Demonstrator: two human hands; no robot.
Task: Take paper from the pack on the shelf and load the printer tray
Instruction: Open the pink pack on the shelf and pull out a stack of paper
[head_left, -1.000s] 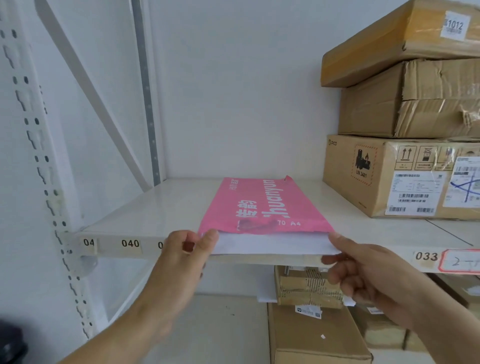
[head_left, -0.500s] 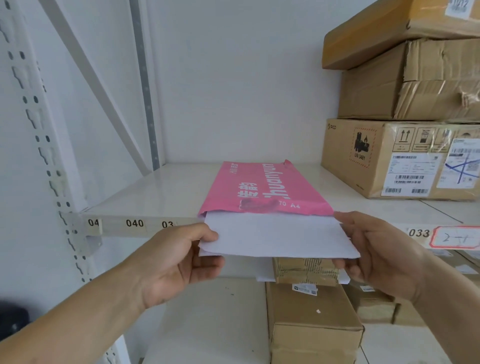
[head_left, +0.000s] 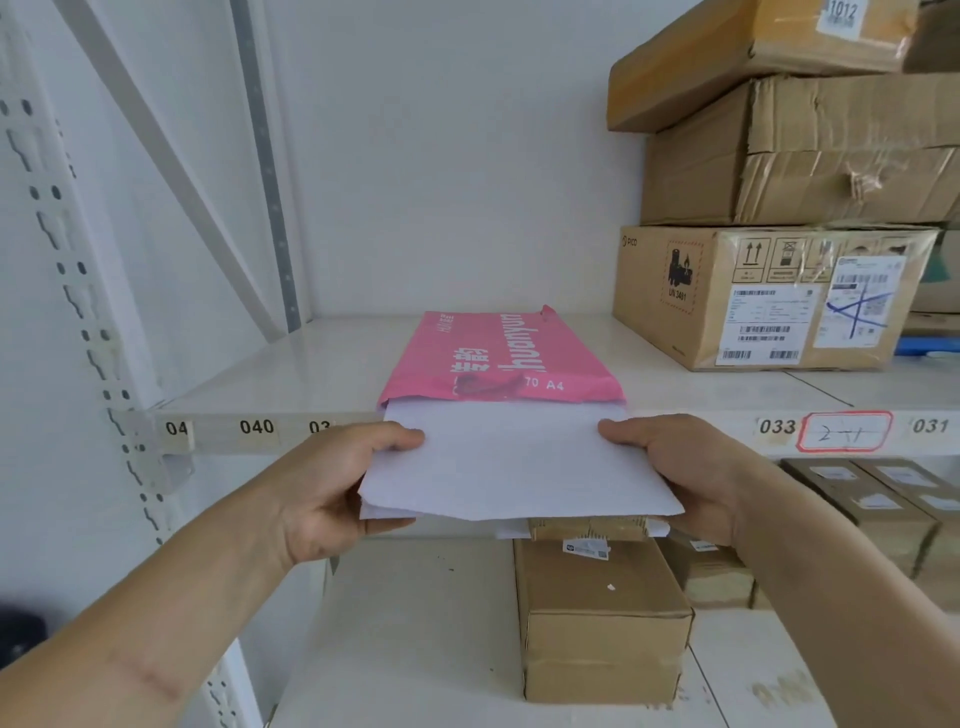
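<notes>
Gripping paper stack half out of pink pack: left hand, right hand, thumbs on top.

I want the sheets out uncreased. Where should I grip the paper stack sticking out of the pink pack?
Grip the paper by its two long side edges, one from each side, as the left hand and right hand do: thumbs on top, fingers under. The exposed end overhangs the shelf, so both edges are free. Pull straight toward you, in line with the pack mouth.
</notes>
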